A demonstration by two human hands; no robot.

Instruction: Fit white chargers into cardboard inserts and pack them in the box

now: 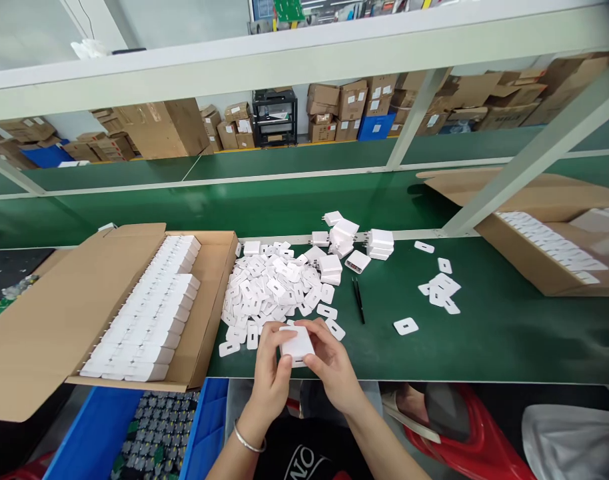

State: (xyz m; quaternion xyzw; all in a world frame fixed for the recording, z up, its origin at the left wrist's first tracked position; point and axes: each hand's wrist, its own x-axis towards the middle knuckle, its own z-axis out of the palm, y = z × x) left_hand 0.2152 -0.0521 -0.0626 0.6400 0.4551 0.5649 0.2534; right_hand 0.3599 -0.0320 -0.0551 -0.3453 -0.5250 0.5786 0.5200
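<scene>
Between my left hand [272,370] and my right hand [333,367] is a white charger housing [297,345], gripped from both sides near the table's front edge. Fingers of both hands are closed around it, thumbs at its near side. Just beyond lies a heap of small white cover plates [264,290], each with a slot. Several white chargers [342,235] with plug pins are grouped behind and to the right of the heap. A pair of black tweezers [358,301] rests on the green table to their right.
An open cardboard box [217,267] with rows of white chargers stands at left; another box [514,257] with white pieces is at right. Loose plates [443,288] lie right of the tweezers. A blue bin [212,427] of circuit boards sits below. A slanted white post [534,143] rises behind.
</scene>
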